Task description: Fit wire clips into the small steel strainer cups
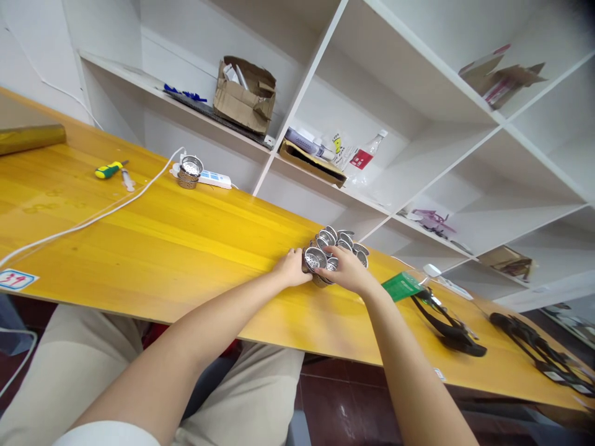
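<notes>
Seen through my head camera, the nearest things are light trousers [251,387] below the front edge of a yellow wooden desk [223,248], with two bare forearms reaching across it. A paper tag [17,279] marked in red sits at the desk's near left edge.

My left hand [292,267] is curled against the left side of a front stack [316,259] of perforated metal cups; its grip is narrow and holds that stack. My right hand [348,267] arches over the same group from the right, thumb and fingers parted among the rims; I cannot tell whether this grip holds a cup. Directly behind the fingers, more metal cups [346,238] crowd together, several tilted, near the desk's back edge.

To the right of the right forearm I note a bottle [400,287] with a green label and white cap, then a black curved object [449,331], blurred, and a second black object [534,356].

Farther off at left, a white cable [106,210] crosses the desk beside a yellow-and-green screwdriver [108,170]; another pair of cups [189,170], stacked, stands beside a power strip [214,179].

Beyond rise white shelves [395,68], bearing a torn cardboard box [246,105] and a clear bottle [367,155] with a red label.
</notes>
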Demonstrator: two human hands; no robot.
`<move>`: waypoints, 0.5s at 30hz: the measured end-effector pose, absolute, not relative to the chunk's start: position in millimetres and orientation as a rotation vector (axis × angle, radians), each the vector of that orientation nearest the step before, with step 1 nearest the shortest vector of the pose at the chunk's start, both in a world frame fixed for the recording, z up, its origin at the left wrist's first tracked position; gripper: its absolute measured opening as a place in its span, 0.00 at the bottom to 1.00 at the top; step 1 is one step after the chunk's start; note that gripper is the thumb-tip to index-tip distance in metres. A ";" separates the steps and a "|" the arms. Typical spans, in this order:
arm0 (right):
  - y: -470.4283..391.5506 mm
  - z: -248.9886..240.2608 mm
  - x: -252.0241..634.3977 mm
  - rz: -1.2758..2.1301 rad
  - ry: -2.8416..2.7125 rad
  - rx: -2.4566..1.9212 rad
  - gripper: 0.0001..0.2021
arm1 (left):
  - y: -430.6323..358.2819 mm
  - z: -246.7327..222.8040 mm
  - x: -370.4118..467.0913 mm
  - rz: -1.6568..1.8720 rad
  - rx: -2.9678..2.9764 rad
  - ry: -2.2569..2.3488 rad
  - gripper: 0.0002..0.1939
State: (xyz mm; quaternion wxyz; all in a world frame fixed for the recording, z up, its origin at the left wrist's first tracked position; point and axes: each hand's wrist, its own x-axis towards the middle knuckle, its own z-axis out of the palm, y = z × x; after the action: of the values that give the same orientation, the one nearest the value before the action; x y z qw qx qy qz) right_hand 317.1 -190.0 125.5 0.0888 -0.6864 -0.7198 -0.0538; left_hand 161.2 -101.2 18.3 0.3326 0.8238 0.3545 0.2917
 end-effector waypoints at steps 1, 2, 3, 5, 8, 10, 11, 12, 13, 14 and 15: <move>-188.0 124.2 314.8 -0.163 -2.156 -2.045 0.28 | -100.7 18.3 161.3 0.768 2.145 0.932 0.30; -186.0 123.0 312.6 -0.168 -2.162 -2.054 0.29 | -100.4 18.2 161.7 0.772 2.134 0.942 0.31; -184.3 122.0 310.7 -0.176 -2.161 -2.064 0.29 | -100.5 18.0 162.2 0.774 2.121 0.952 0.31; -182.2 120.6 308.2 -0.203 -2.144 -2.070 0.29 | -102.0 17.4 163.3 0.770 2.084 0.972 0.32; -183.5 121.1 307.4 -0.252 -2.102 -2.047 0.28 | -106.8 16.8 162.1 0.771 2.010 0.987 0.33; -187.6 123.5 307.4 -0.274 -2.041 -2.002 0.25 | -109.7 18.0 155.7 0.757 1.974 0.966 0.35; -190.4 125.2 306.7 -0.287 -1.999 -1.962 0.23 | -109.9 19.4 149.7 0.744 1.967 0.948 0.38; -193.5 126.9 305.1 -0.305 -1.949 -1.913 0.21 | -108.6 21.5 141.3 0.725 1.966 0.934 0.41; -196.5 128.4 302.1 -0.328 -1.895 -1.859 0.19 | -105.3 24.2 130.6 0.711 1.973 0.930 0.44; -199.2 129.3 297.4 -0.349 -1.845 -1.805 0.18 | -99.6 27.6 117.3 0.685 1.982 0.932 0.46; -201.1 129.0 290.6 -0.359 -1.804 -1.757 0.17 | -91.3 31.4 101.7 0.633 1.984 0.945 0.44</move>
State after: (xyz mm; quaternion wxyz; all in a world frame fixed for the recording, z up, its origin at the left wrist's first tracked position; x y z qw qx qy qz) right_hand 290.6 -201.1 129.0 0.2944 -0.6601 -0.6777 -0.1350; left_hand 101.7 -91.3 31.4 0.4145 0.7896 0.3759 0.2519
